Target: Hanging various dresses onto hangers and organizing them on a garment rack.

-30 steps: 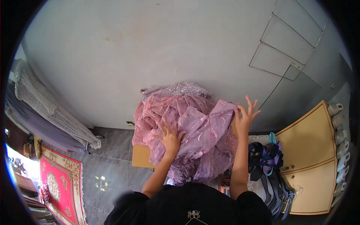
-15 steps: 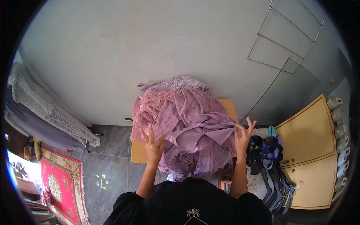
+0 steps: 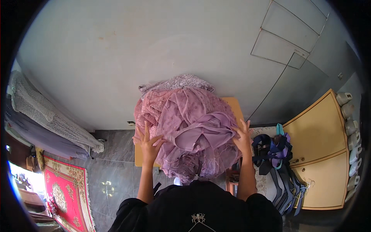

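Observation:
A mauve garment of sheer, sparkly cloth is heaped in front of me, with a smooth purple layer folded on top and ruffled netting hanging toward my body. At the heap's left side, my left hand pinches the mauve cloth between thumb and forefinger, its other fingers spread upward. My right hand pinches the smooth layer's right end in the same way. Pink beaded cloth lies under the garment on the left. Behind it, a greyish lace cloth rests against the wall.
Under the heap stands a yellow wooden table by a grey wall. Dark straps and hangers lie right, beside a yellow cabinet. Light-coloured cloths hang at left above a red patterned rug. A wire rack is on the wall.
Both hands have shifted slightly left. The smooth purple layer is bunched and more rounded than before. My view has also moved a little.

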{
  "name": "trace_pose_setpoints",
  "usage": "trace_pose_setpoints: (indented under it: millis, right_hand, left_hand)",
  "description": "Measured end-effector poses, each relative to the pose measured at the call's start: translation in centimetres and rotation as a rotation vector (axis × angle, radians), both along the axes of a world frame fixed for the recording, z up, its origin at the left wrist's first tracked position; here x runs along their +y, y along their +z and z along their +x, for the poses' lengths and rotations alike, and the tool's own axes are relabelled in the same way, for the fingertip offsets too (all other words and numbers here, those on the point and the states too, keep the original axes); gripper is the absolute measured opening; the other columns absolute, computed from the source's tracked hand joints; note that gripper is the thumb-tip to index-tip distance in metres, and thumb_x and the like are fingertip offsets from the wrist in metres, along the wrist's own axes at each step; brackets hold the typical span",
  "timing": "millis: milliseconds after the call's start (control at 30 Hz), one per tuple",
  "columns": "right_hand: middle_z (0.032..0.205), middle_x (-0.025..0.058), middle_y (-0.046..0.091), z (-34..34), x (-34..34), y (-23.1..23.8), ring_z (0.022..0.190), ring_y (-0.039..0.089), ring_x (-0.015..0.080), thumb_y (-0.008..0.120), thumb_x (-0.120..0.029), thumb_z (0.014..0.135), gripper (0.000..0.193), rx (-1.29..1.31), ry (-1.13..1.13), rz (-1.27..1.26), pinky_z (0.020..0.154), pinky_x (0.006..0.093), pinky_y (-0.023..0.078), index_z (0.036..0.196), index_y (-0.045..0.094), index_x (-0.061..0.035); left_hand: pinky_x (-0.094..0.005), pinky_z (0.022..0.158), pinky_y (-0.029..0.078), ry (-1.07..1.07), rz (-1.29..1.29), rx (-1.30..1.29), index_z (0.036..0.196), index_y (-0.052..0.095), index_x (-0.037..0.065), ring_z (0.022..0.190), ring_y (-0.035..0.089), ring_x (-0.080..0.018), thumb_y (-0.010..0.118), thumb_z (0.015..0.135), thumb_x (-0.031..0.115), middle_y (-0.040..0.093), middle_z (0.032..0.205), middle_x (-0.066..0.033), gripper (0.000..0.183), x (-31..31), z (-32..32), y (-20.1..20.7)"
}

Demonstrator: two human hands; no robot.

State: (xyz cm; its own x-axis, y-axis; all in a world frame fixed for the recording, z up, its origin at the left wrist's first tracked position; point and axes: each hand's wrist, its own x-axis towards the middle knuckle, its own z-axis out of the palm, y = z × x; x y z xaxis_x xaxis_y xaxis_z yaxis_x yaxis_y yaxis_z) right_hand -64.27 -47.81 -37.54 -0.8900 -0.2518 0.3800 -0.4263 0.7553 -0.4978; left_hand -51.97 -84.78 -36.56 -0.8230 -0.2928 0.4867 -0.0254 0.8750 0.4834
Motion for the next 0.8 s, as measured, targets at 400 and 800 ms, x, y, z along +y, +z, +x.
trace_pose_setpoints:
  millis: [400,800]
  right_hand:
    - [0.132,0.0022,0.042,-1.0,3.8,4.6,0.132,0.021,0.0325,0.058,-0.002,0.079,0.019,0.248,-0.138,-0.304,0.105,0.0523,0.010,0.093,0.068,-0.0127]
    - [0.139,0.0082,0.028,-0.7,4.0,0.2,0.133,0.012,0.0406,0.062,0.000,0.066,0.052,-0.122,-0.051,-0.078,0.104,0.0515,0.016,0.114,0.057,-0.0178]
  left_hand:
    - [-0.0696,0.095,0.001,-0.462,0.020,-0.300,0.112,0.061,0.027,0.133,-0.003,-0.0416,0.070,0.060,0.051,0.010,0.147,-0.0138,0.058,-0.1,-3.6,-0.6]
    - [-0.0669,0.096,-0.007,-0.332,0.112,-0.044,0.081,0.073,0.018,0.135,0.002,-0.0380,0.075,0.062,0.018,0.023,0.145,-0.0047,0.019,2.1,-2.6,-2.0]
